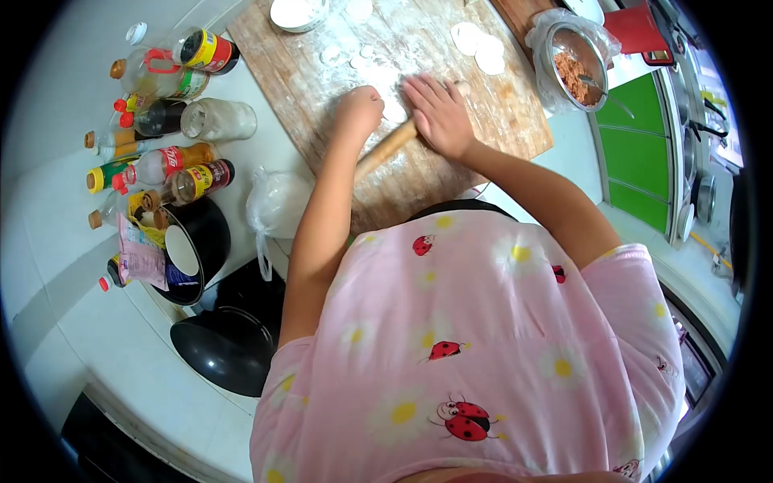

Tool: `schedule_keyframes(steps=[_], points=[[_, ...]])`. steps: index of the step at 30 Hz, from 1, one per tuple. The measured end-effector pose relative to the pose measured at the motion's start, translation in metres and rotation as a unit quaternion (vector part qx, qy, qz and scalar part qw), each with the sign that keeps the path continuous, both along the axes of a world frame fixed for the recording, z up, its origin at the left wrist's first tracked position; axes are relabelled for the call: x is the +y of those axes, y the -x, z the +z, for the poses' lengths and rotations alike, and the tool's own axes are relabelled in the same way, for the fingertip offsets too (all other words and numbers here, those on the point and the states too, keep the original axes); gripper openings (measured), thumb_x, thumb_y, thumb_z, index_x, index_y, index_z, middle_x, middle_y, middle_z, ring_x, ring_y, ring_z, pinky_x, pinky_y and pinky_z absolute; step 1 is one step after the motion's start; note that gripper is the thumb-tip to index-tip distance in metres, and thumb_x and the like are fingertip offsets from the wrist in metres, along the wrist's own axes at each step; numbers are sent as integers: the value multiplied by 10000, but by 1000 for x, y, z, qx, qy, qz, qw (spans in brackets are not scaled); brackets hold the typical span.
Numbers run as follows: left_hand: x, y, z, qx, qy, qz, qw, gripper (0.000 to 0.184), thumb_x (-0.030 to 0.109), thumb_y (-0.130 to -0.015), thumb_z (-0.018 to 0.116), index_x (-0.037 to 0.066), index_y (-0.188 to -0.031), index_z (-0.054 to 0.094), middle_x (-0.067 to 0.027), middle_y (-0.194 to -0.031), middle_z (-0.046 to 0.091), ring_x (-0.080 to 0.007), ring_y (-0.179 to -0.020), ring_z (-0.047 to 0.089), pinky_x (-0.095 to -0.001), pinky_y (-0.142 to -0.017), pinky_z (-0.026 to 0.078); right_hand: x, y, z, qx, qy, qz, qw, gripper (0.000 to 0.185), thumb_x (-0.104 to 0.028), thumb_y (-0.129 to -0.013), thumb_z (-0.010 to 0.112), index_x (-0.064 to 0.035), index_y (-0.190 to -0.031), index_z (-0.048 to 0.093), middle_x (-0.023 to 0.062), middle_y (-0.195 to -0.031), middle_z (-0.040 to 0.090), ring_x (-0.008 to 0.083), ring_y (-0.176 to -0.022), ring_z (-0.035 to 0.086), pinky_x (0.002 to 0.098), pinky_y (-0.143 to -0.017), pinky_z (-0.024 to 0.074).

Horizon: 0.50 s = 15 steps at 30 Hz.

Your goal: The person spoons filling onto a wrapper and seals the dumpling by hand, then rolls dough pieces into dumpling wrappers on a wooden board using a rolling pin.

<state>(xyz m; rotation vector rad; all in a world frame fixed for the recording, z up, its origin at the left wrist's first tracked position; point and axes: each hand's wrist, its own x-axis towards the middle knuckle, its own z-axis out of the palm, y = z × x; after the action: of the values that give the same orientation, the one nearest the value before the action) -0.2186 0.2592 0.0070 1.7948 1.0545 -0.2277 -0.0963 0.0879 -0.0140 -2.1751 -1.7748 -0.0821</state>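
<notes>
On a floured wooden board lies a rolling pin, slanting from lower left to upper right. My right hand rests on its upper part, palm down, fingers stretched out. Left of the pin, my left hand has its fingers curled in near a small white dough piece; whether they pinch its edge is hidden. Small dough pieces lie farther up the board. Flat round wrappers sit at the upper right, and a bowl of white flour stands at the top edge.
A metal bowl of reddish filling with a spoon stands right of the board. Bottles, a glass jar, a black pot and a plastic bag stand to the left. A dark wok is at lower left.
</notes>
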Motion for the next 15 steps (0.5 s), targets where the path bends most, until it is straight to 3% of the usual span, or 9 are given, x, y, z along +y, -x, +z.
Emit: schedule_keyframes(steps=[1, 4, 5, 8, 9, 12, 13, 15], points=[[-2, 1, -2, -12, 85, 53, 995, 187, 183, -844, 606, 26, -866, 705, -173, -954, 724, -346, -901, 697, -435, -786, 541, -9, 2, 4, 6, 8, 4, 1000, 500, -252, -975, 442, -127, -1458, 476, 70, -1528, 452, 240, -1422, 397, 483, -1175, 252], [-8, -4, -2, 14, -40, -135, 990, 199, 187, -845, 607, 37, -913, 718, -180, -940, 723, -363, -893, 694, -445, -794, 544, 14, -1, 5, -5, -6, 5, 1000, 478, -261, -990, 423, -124, -1442, 494, 65, -1503, 485, 237, -1419, 401, 475, -1167, 271], [-10, -8, 25, 44, -58, -148, 986, 215, 189, -842, 614, 54, -964, 727, -188, -955, 720, -372, -906, 690, -451, -813, 541, 35, -1, 4, -41, -9, -2, 999, 466, -275, -998, 421, -113, -1426, 507, 62, -1486, 504, 236, -1417, 401, 474, -1163, 281], [-3, -9, 12, 30, -60, -125, 990, 224, 193, -841, 621, 68, -992, 729, -188, -963, 720, -367, -914, 690, -447, -820, 542, 45, 1, 7, -41, -18, -26, 999, 468, -288, -1006, 416, -118, -1435, 498, 59, -1507, 482, 240, -1421, 395, 480, -1177, 260], [-1, -7, -15, 8, -46, -100, 994, 212, 187, -844, 615, 74, -981, 729, -179, -942, 723, -352, -908, 694, -440, -820, 544, 30, 3, 5, -20, -7, -19, 1000, 475, -292, -1007, 422, -122, -1446, 488, 58, -1512, 476, 239, -1420, 395, 482, -1178, 254], [-6, -2, -8, 0, 44, -12, 999, 215, 190, -845, 617, 61, -978, 725, -174, -909, 725, -342, -883, 700, -435, -814, 548, -11, 4, 7, 25, 18, 13, 999, 498, -297, -1001, 455, -126, -1469, 466, 58, -1511, 472, 244, -1415, 399, 485, -1173, 249], [-6, -3, -6, 1, 71, -31, 997, 235, 212, -843, 625, 32, -960, 721, -174, -875, 723, -343, -849, 703, -430, -798, 552, -10, 5, 6, 30, 14, 11, 999, 494, -293, -999, 460, -125, -1463, 471, 58, -1506, 478, 244, -1413, 400, 484, -1171, 252], [-12, -8, 16, 22, -43, -113, 992, 236, 218, -844, 619, 35, -951, 724, -176, -872, 721, -348, -846, 701, -429, -796, 551, 11, 2, 10, 30, -10, 16, 999, 473, -282, -996, 462, -120, -1439, 494, 60, -1489, 495, 244, -1409, 405, 474, -1165, 265]])
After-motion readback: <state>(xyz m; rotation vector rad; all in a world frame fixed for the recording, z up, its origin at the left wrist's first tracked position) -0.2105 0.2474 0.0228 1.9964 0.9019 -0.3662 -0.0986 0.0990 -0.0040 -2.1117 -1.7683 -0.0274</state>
